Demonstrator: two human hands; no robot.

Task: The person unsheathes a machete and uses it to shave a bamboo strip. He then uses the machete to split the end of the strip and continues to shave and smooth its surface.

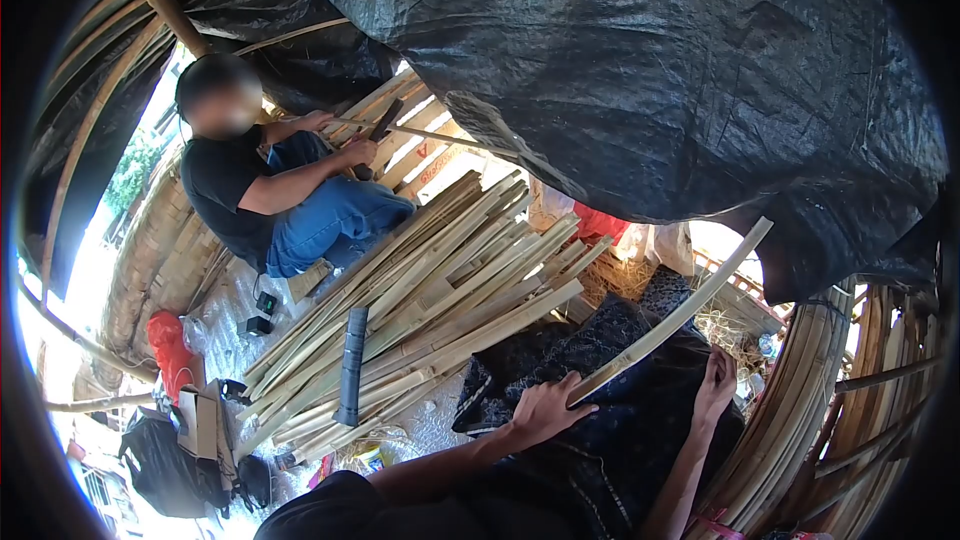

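My left hand [548, 410] is closed around the lower end of a long bamboo strip [680, 318], which slants up to the right over my lap. To the right of the strip, my right hand [714, 386] is raised beside my dark patterned clothing [640, 420]. Its fingers look curled, and whatever they may hold is hidden. In front of me lies a large pile of split bamboo strips [430, 290]. A tool with a dark ribbed handle [351, 365] rests on that pile.
Another person [260, 170] sits at the far left, holding a dark-bladed knife [385, 120] and a thin strip. A black tarp [640, 70] hangs low overhead. Bundled bamboo [780, 410] stands at my right. A black bag [165, 460] and a red bag [170, 345] sit at left.
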